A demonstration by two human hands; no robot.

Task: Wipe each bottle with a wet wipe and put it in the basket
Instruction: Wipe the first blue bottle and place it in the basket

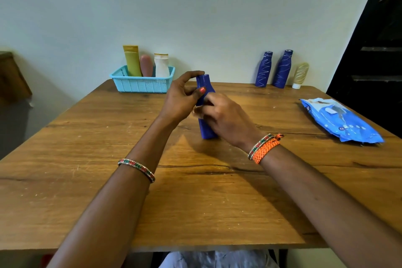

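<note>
Blue bottle [206, 115] upright mid-frame on the desk [87, 159]: our left hand [181, 98] pinches its neck, right hand [226, 118] wraps its body, wipe hidden; we should rotate it steadily before moving to the basket [141, 86].

Both forearms were bare, without sleeves. The left hand [181, 97] had an orange-red painted thumbnail [202, 90], and a beaded red-and-green bangle [137, 169] sat far behind its fingers. Behind the right hand [226, 118], a matching bangle [260, 145] adjoined a braided orange wristband [267, 150].
</note>
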